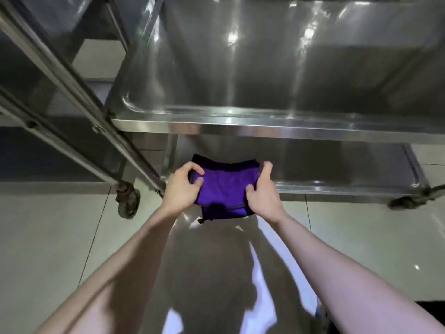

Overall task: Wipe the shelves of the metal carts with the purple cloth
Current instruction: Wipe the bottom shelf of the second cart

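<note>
A purple cloth (224,186) with dark edging is stretched between both hands, in front of the metal cart. My left hand (181,190) pinches its left side, thumb on top. My right hand (263,194) grips its right side with curled fingers. A folded flap of the cloth hangs below the hands. The cart's upper shelf (265,75) is a shiny steel tray just above and beyond the cloth. Its lower shelf (349,169) lies behind the cloth, near the floor.
A second metal cart's frame (72,92) runs diagonally on the left, with a caster wheel (127,201) beside my left hand. Another caster (407,202) sits at the right. Glossy floor tiles (48,237) spread beneath.
</note>
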Demonstrator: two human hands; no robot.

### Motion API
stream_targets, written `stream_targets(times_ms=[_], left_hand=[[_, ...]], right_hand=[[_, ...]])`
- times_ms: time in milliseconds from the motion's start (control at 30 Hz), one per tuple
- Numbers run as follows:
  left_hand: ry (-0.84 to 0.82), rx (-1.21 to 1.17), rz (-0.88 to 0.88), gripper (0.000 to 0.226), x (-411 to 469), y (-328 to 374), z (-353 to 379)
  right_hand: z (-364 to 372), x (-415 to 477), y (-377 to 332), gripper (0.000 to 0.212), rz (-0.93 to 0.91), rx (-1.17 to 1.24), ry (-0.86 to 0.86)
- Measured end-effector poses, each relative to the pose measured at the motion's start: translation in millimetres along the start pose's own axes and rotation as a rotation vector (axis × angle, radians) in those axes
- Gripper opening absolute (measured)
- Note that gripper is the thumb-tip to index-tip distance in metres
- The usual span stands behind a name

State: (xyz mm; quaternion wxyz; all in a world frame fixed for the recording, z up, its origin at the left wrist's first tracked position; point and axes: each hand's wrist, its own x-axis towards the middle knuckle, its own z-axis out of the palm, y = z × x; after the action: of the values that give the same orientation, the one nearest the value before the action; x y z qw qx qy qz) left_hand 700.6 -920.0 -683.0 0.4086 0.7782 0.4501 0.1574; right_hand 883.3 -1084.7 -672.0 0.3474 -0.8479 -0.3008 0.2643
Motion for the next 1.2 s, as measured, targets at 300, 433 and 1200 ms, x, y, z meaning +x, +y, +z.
stream_targets(times_ms=[300, 433, 1200], left_hand=[[0.405, -0.147, -0.154, 0.036, -14.7, -61.3, 8.3], [0.595, -0.232, -0.21, 0.075, -4.7, -70.9, -40.9], [0.789, -0.69, -0.182, 0.018, 70.1, -42.6, -27.3]], right_hand=[[72.3, 40.0, 15.5, 0.072, -0.169, -0.74, 0.016], [103.4, 45.2, 11.8, 0.079, -0.109, -0.784, -0.133], [125.8, 245.1, -40.5, 0.095, -0.168, -0.778, -0.035]])
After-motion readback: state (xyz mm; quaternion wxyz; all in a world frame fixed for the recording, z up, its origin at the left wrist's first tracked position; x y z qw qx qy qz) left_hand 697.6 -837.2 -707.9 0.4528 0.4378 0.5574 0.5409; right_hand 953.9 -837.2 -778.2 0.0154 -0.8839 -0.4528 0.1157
